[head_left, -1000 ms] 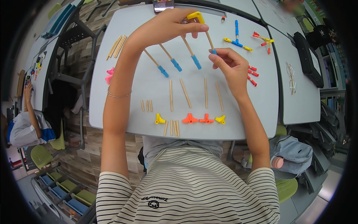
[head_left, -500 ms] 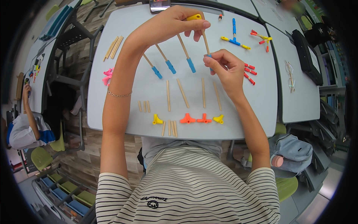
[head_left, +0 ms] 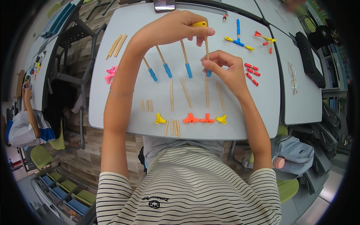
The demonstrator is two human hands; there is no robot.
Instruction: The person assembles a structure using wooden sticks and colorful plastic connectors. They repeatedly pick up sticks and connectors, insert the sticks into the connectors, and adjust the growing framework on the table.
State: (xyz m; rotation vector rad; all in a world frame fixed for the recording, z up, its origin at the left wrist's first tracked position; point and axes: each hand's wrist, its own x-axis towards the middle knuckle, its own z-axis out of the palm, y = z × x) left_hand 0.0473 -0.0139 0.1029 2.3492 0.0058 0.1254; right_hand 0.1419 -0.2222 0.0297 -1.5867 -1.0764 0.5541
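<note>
My left hand (head_left: 180, 28) is closed on a yellow plastic connector (head_left: 200, 24) at the top of a thin wooden stick (head_left: 206, 45). Lower down, my right hand (head_left: 227, 71) pinches the stick's other end, where a blue connector (head_left: 209, 74) shows below the fingertips. To the left lie three more sticks tipped with blue connectors (head_left: 167, 71), their upper ends hidden behind my left hand and forearm. Nearer me are several loose long sticks (head_left: 171, 95). Two orange connectors (head_left: 190, 118) and two yellow connectors (head_left: 160, 119) sit in a row near the table's front edge.
Short sticks (head_left: 166, 128) lie by the front edge, longer ones (head_left: 119, 45) at far left. Pink connectors (head_left: 110, 78) are partly behind my left forearm. Red pieces (head_left: 252, 74), a blue-and-yellow assembly (head_left: 237, 41) and a phone (head_left: 165, 5) are on the table (head_left: 142, 127).
Both hands, still on the same stick, have shifted slightly. The stick now stands more upright, and its blue end points down below my right fingertips.
</note>
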